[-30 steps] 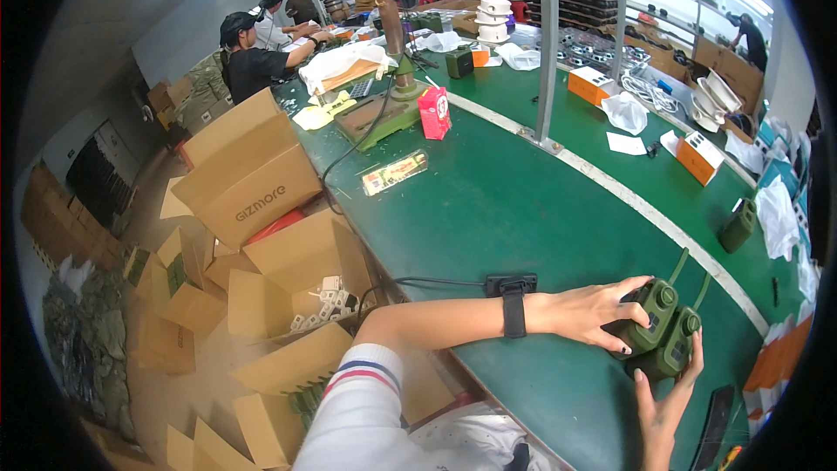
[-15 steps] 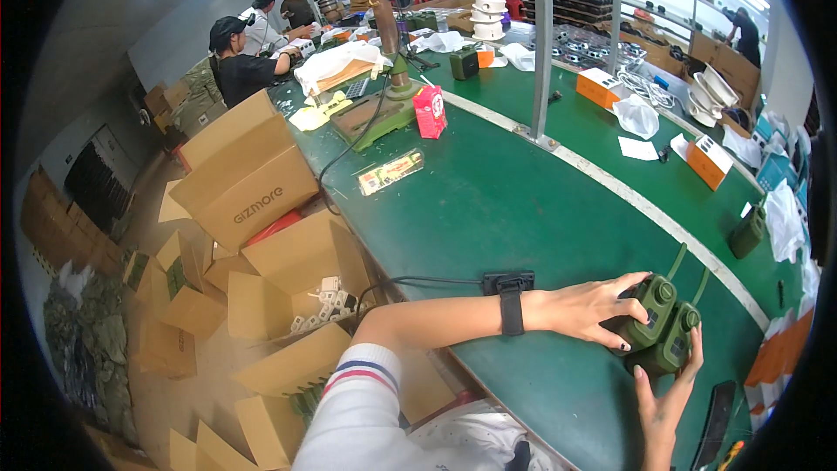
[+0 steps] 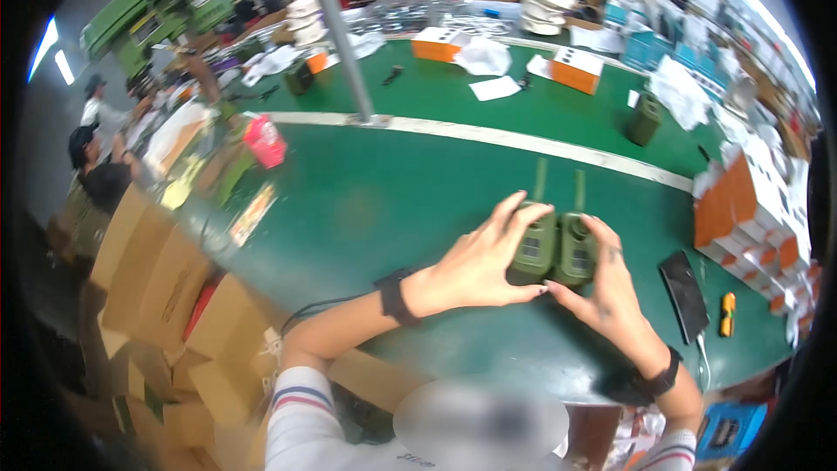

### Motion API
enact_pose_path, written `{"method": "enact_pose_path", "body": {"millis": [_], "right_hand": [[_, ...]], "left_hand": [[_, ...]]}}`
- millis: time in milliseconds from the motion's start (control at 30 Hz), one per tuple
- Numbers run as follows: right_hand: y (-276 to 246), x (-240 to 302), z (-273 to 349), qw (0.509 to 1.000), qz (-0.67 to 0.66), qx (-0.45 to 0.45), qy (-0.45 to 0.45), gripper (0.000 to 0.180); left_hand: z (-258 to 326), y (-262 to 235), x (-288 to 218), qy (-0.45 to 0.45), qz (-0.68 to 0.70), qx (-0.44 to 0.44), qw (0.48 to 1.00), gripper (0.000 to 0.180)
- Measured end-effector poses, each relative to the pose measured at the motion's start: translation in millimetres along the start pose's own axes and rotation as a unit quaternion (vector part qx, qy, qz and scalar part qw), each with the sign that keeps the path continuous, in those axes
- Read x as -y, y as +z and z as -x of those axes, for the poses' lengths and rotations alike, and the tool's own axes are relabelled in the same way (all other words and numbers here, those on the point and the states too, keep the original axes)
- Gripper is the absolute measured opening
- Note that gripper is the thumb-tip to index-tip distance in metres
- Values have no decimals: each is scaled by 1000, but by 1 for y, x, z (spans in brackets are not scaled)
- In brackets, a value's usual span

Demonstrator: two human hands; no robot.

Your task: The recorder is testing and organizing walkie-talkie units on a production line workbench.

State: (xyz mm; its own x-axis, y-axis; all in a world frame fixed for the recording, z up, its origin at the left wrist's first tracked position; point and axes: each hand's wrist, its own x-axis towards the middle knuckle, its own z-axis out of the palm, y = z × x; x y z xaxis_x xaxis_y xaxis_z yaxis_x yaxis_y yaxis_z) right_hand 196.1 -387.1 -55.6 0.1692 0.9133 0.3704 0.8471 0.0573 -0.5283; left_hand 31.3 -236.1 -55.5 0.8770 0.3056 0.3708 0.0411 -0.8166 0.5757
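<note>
Two dark green boxy devices stand side by side on the green tabletop (image 3: 366, 209), each with a round knob on top and a thin green strap or antenna sticking up. My left hand (image 3: 475, 266) is wrapped round the left device (image 3: 534, 249), thumb near its lower front and fingers over its far top side. My right hand (image 3: 610, 288) grips the right device (image 3: 575, 253) from its right, with the index finger at the top and the thumb low in front. The thumbs nearly meet between the devices. Black bands circle both wrists.
A black phone (image 3: 683, 296) with a white cable and a yellow tool (image 3: 727, 314) lie to the right, near stacked orange-and-white boxes (image 3: 741, 209). Another green device (image 3: 643, 119) stands beyond the white strip. A metal post (image 3: 340, 35) rises ahead; open cartons (image 3: 148, 270) stand left.
The head view has turned to the right, so the devices appear nearer the middle. My right hand has come further round the right device, and both hands still hold the pair.
</note>
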Motion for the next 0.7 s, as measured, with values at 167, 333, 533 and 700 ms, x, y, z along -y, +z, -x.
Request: {"method": "enact_pose_path", "body": {"millis": [167, 333, 533, 700], "right_hand": [[-18, -18, -29, 993, -57, 76, 64, 88], [-24, -89, -116, 993, -111, 14, 23, 82], [-43, -206, -210, 995, 49, -83, 10, 81], [-35, -272, -220, 994, -92, -10, 59, 96]], "left_hand": [[-26, -3, 3, -26, 33, 38, 998, 92], [-76, -34, 63, -71, 73, -25, 995, 97], [-173, -53, 180, -96, -67, -182, 976, 96], [-194, -57, 257, -175, -42, -193, 964, 101]]}}
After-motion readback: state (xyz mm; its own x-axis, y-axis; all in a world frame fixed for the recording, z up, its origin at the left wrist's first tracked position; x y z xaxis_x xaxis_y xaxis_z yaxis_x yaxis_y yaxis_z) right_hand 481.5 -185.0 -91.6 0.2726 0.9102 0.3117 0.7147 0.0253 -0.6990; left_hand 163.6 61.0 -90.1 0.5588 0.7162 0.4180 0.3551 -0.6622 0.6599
